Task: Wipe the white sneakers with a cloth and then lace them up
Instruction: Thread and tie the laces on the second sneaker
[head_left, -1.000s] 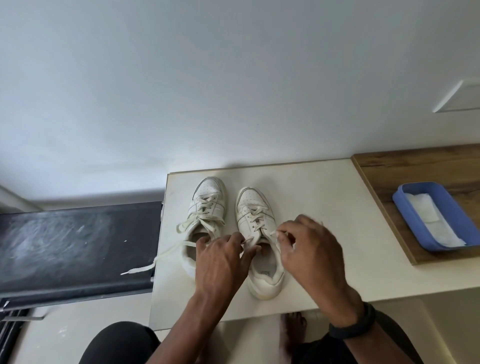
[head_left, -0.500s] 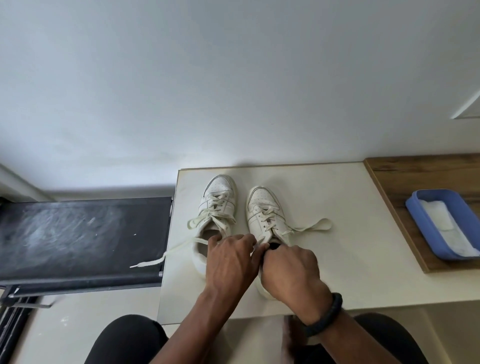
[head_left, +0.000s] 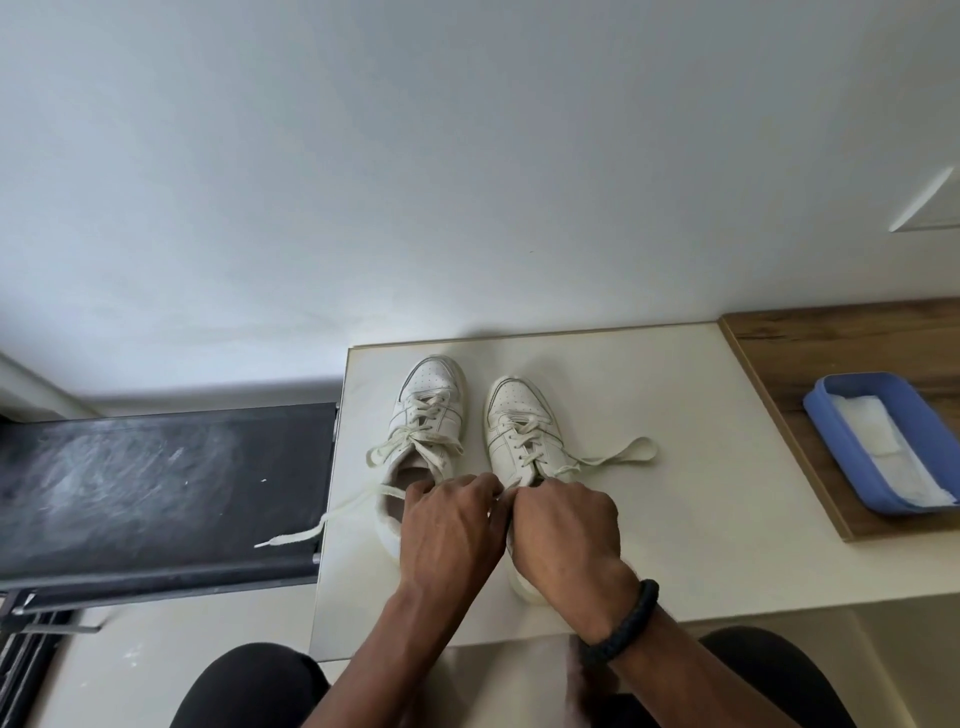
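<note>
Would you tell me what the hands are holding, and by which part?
The left hand and right hand pinch the lace of the right-hand sneaker near its top eyelets.

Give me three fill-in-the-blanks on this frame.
The left hand and right hand grip the laces of the ____ sneaker.
The cloth lies in a ____ tray.
The other sneaker trails a loose lace off the ____ edge of the table.
Missing: right; blue; left.
</note>
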